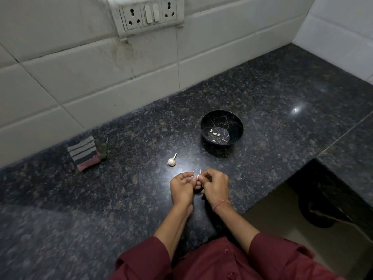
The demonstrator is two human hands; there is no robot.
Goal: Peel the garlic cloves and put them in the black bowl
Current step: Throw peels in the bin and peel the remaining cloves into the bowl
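Note:
A black bowl (222,127) with gold crackle lines stands on the dark granite counter (121,199) and holds several peeled cloves (214,133). A partial garlic bulb (171,161) with a short stem lies on the counter, left of and nearer than the bowl. Just in front of the bulb, my left hand (181,187) and my right hand (215,185) meet, fingers curled, pinching one small garlic clove (198,176) between their fingertips. Bits of pale skin (197,170) lie just beyond the fingers. Most of the clove is hidden by the fingers.
A folded striped cloth (86,153) lies at the left by the tiled wall (101,77). A socket and switch plate (149,14) is on the wall. The counter's edge drops off at the right to a floor with a dark round object (321,211).

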